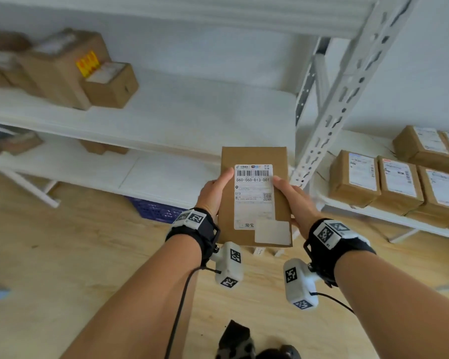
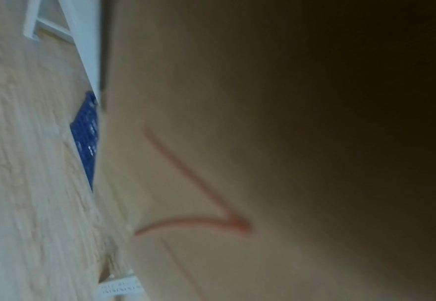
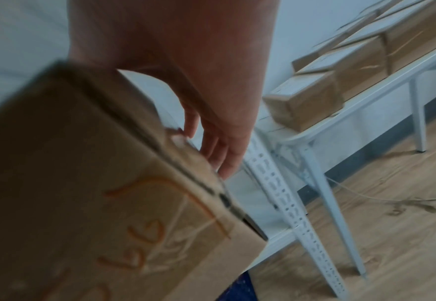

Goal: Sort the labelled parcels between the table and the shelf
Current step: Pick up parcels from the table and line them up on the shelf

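1. One labelled parcel [image 1: 254, 195] is held mid-air before the shelf [image 1: 166, 110], left hand [image 1: 214, 193] and right hand [image 1: 294, 203] clamped on its sides.
2. Several parcels [image 1: 399, 182] wait right on the tabletop [image 1: 373, 212]; sorting seems unfinished.

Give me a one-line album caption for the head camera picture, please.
Both hands, left hand and right hand, hold a labelled parcel up before the white shelf.

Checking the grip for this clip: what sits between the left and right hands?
The labelled parcel: in the head view the left hand grips its left edge and the right hand its right edge, label facing up.
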Action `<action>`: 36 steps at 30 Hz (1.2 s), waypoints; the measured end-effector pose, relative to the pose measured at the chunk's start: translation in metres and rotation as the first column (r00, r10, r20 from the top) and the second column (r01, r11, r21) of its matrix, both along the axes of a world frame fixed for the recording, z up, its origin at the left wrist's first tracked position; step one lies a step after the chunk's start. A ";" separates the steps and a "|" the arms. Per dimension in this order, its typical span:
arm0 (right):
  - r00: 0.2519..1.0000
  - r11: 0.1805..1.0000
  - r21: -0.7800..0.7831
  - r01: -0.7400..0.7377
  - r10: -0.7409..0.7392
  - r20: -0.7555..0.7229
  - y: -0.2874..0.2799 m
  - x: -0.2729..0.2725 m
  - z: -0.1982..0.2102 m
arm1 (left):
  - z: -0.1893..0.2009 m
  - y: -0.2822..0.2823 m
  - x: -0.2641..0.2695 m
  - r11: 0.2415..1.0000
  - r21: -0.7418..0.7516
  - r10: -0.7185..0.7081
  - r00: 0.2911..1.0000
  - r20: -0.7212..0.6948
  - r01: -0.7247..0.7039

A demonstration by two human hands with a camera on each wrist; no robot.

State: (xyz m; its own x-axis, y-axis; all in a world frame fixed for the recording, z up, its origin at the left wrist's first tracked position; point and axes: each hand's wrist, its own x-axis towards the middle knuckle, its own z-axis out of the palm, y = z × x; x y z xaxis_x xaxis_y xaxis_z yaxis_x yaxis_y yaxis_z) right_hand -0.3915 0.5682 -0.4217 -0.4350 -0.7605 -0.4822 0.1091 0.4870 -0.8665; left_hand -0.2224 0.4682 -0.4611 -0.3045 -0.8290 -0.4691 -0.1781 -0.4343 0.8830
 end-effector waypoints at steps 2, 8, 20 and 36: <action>0.999 0.999 -0.013 -0.046 0.046 -0.003 -0.024 0.047 0.003 | 0.014 -0.014 0.050 0.999 -0.045 0.020 1.000 -0.008 -0.021; 0.991 0.986 -0.100 -0.131 0.132 0.009 -0.096 0.183 0.021 | 0.057 -0.062 0.194 0.982 -0.159 0.103 0.995 -0.003 -0.102; 0.925 0.886 -0.267 -0.380 0.365 -0.107 -0.232 0.365 0.100 | 0.148 -0.148 0.390 0.908 -0.294 0.283 0.955 -0.091 -0.298; 0.747 0.623 -0.416 -0.663 0.518 -0.417 -0.443 0.529 0.294 | 0.341 -0.337 0.569 0.768 -0.569 0.249 0.955 -0.161 -0.296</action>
State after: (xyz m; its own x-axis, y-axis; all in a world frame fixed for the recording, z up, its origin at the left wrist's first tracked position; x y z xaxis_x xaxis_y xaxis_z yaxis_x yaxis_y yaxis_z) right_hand 0.1374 0.1255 -0.1274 0.1580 -0.9816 0.1074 -0.2796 -0.1488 -0.9485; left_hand 0.3465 0.1312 -0.1205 -0.0372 -0.9892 0.1420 -0.0573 0.1440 0.9879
